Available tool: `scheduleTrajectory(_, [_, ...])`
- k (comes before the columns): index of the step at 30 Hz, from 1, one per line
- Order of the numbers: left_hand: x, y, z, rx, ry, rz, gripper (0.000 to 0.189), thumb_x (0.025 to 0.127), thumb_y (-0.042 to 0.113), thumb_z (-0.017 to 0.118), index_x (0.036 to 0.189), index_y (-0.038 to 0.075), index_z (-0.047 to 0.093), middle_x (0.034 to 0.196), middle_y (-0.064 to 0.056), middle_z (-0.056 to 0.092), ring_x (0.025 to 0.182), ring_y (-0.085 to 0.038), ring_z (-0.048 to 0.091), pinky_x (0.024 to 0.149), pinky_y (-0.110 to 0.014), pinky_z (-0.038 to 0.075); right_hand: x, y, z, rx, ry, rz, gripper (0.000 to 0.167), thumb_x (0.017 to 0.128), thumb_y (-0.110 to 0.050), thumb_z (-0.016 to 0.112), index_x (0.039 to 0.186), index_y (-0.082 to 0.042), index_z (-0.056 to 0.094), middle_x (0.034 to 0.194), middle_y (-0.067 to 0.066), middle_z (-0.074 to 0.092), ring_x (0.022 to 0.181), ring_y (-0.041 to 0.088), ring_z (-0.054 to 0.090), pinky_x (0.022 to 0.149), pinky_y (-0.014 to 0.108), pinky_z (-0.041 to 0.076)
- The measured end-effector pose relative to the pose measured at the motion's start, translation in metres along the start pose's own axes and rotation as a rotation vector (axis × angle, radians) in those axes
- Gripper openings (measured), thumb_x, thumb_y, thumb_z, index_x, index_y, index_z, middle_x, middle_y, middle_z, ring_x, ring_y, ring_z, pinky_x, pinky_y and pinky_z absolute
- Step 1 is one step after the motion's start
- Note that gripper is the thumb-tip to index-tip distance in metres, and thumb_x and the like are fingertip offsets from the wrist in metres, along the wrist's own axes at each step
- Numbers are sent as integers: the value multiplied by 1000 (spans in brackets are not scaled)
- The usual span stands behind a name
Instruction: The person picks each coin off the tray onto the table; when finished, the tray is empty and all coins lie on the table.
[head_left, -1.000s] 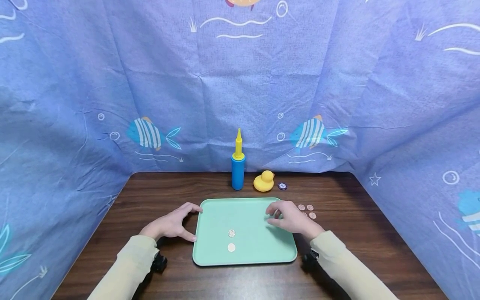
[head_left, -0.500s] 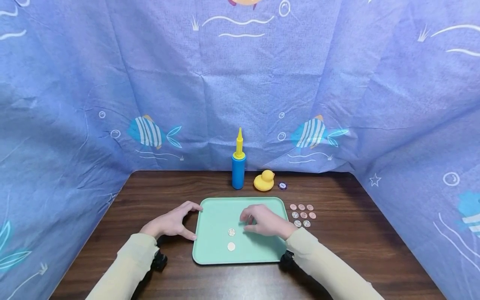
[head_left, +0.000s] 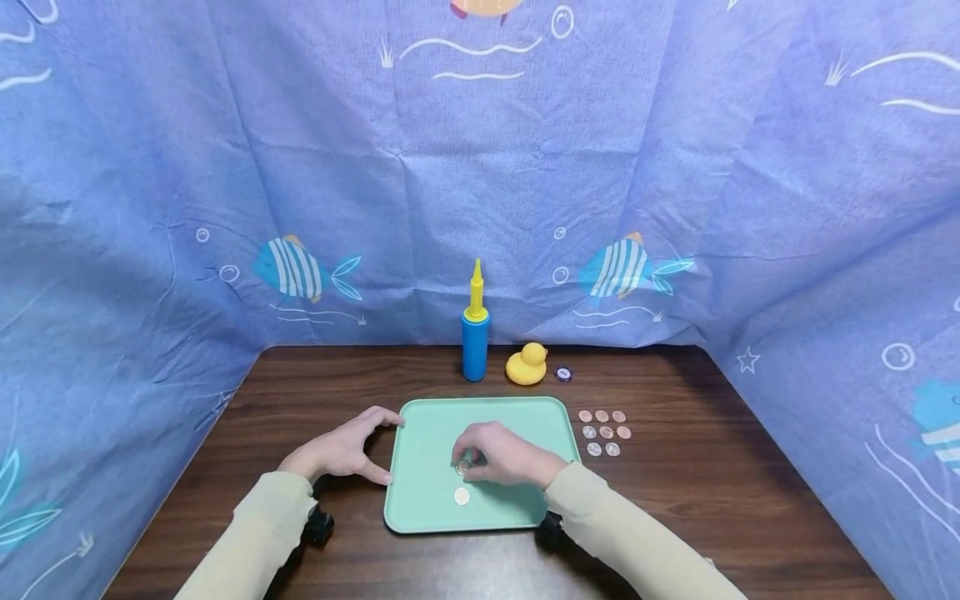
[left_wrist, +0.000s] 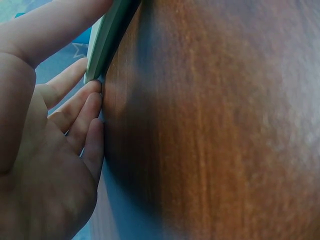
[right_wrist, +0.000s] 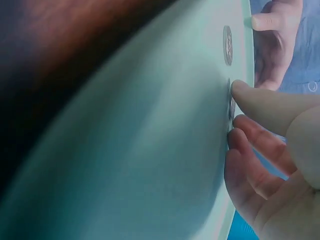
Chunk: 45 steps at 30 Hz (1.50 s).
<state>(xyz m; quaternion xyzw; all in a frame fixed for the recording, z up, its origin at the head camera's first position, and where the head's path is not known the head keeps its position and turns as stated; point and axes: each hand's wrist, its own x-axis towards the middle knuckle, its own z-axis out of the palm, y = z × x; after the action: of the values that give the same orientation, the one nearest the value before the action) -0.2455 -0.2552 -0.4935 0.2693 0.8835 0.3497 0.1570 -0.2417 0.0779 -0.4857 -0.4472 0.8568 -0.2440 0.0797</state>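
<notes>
A mint-green tray lies on the table, with two silver coins on it. My right hand is over the tray's middle, thumb and fingertips at opposite edges of the farther coin, pinching it. In the right wrist view this coin shows between thumb and fingers, close on the tray surface. The nearer coin lies flat just in front of it. My left hand rests at the tray's left side, thumb and fingers spread, fingertips touching the rim. The left wrist view shows its fingers extended beside the tray edge.
Several coins, copper and silver, lie in rows on the table right of the tray, among them a copper coin. Behind the tray stand a blue and yellow hand pump, a yellow rubber duck and a dark poker chip. A blue curtain encloses the table.
My right hand has moved left across the tray from its right side to the farther coin, uncovering the coins on the table. My left hand has stayed at the rim.
</notes>
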Motion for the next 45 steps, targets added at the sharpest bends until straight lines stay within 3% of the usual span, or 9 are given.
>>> scheduleTrajectory(8, [-2,1,0,7,7,24,90,79,38,94,150,7,48,154,-15,44,145,-42,40,115,-64,34,4,-7,2,8,-3,22,12,95,-9,79,105,-14,79,102,-4,74,87,5,64,81,17,52])
scheduleTrajectory(20, [-1,-2,3,-22,2,-7,91,78,42,94,151,10,48,155,-12,43,147,-40,38,116,-63,34,7,-14,4,-20,-41,117,13,96,-6,78,104,-16,78,97,-9,74,85,0,63,79,17,53])
scheduleTrajectory(37, [-2,-1,1,-12,4,7,90,78,40,94,150,9,49,153,-12,44,146,-40,40,116,-63,34,7,-16,5,-50,-53,132,13,96,-5,76,104,-14,78,95,-6,73,85,2,62,79,19,53])
scheduleTrajectory(45, [-1,0,0,3,7,23,89,79,38,94,150,8,49,153,-13,45,144,-42,40,115,-64,34,6,-12,3,-28,-49,98,14,95,-2,76,102,-14,78,94,-8,73,83,1,60,77,19,53])
